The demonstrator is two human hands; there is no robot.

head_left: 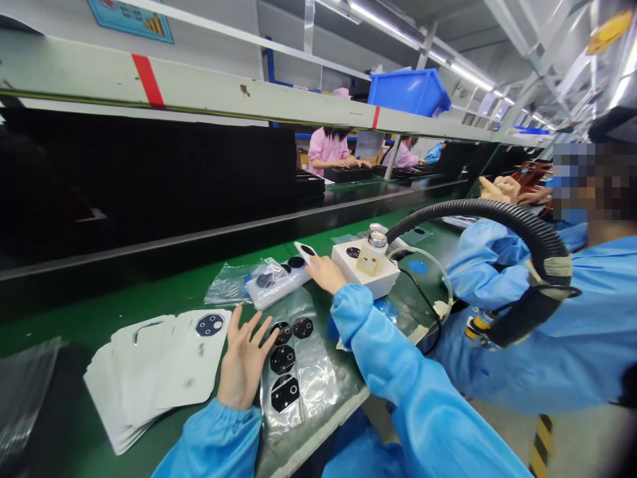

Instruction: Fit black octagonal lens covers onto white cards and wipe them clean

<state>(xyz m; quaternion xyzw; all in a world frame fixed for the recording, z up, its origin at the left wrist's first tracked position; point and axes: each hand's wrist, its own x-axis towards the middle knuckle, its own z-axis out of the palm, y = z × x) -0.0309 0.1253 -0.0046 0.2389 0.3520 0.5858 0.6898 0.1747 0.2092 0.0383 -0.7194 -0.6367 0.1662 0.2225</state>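
Observation:
My left hand (243,358) lies open with fingers spread on the green mat, between a fanned stack of white phone back covers (149,372) and a clear sheet with three black camera-lens pieces (284,362). My right hand (324,271) reaches forward and pinches a small white cover piece (304,250) above a white tray of parts (276,282). Just right of that hand stands a white box fixture (365,265) with a metal knob on top.
A black corrugated hose (497,216) arches over the bench to a co-worker in a blue coat (547,318) at right. Clear plastic bags (229,282) lie on the mat. Black trays and people in pink sit across the conveyor. A blue bin (408,89) sits overhead.

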